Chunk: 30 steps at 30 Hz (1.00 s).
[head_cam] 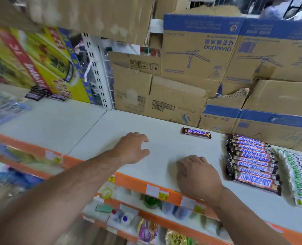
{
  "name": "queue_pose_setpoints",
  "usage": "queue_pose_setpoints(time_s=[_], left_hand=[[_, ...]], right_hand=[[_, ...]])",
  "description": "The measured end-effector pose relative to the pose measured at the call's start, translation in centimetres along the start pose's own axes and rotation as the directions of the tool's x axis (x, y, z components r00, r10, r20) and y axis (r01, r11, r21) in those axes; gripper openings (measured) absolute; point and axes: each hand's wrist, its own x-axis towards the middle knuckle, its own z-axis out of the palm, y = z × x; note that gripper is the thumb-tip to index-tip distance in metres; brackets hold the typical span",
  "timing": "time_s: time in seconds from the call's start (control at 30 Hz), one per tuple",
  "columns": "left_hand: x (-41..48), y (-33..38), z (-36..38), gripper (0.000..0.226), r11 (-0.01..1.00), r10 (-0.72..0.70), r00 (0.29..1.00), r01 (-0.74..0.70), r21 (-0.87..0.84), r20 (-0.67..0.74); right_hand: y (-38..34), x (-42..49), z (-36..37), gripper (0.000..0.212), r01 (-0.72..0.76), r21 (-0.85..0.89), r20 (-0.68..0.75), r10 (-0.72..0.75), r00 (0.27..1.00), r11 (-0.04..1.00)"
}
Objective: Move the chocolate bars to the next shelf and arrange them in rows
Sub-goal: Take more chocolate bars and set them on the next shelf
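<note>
Cardboard boxes (190,68) stand at the far side of the white shelf (97,131). One Snickers bar (196,132) lies alone; a row of Snickers bars (252,161) lies right. Left hand (132,149) open, right hand (198,175) loosely curled, both empty.

Shop — price-tagged shelves (164,187), stacked cartons (196,53)

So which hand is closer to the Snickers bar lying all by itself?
The right hand, though it's a close call. It sits in front of the lone Snickers bar, nearer the shelf edge. The left hand is off to the bar's left, fingers spread.
</note>
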Motion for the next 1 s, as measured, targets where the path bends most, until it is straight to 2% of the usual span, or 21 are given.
queue_pose_setpoints(time_s=[0.17, 0.3, 0.37, 0.43, 0.53, 0.8, 1.0], left_hand=[[-4.2, -5.0, -2.5, 0.044, 0.993, -0.116, 0.993, 0.115, -0.018, -0.037], [-7.1, -9.5, -4.6, 0.045, 0.984, -0.174, 0.981, 0.171, -0.048, -0.084], [-8.1, -12.2, -5.5, 0.044, 0.978, -0.202, 0.973, 0.195, -0.069, -0.111], [-9.1, -15.3, -6.7, 0.043, 0.972, -0.228, 0.965, 0.218, -0.086, -0.132], [-10.3, -20.6, -8.4, 0.042, 0.97, -0.237, 0.961, 0.225, -0.094, -0.142], [-13.1, -34.8, -13.3, 0.04, 0.969, -0.24, 0.961, 0.229, -0.091, -0.137], [-12.3, -42.0, -15.7, 0.039, 0.965, -0.247, 0.957, 0.227, -0.132, -0.154]], right_hand=[[-5.3, 3.0, 1.9, 0.023, 0.126, -0.049, 0.072, -0.122, 0.99, 0.991], [-11.5, 4.4, 0.0, 0.029, 0.206, -0.126, -0.003, -0.208, 0.978, 0.97], [-15.0, 4.9, -1.3, 0.03, 0.294, -0.085, 0.021, -0.294, 0.956, 0.952], [-18.5, 5.8, -1.8, 0.032, 0.279, -0.023, 0.066, -0.277, 0.958, 0.96], [-23.7, 7.8, -0.8, 0.04, 0.245, 0.053, 0.051, -0.247, 0.968, 0.968], [-38.5, 12.8, 2.0, 0.038, 0.182, 0.094, 0.027, -0.185, 0.982, 0.979], [-44.5, 17.3, 3.0, 0.038, 0.178, 0.115, 0.049, -0.184, 0.982, 0.977]])
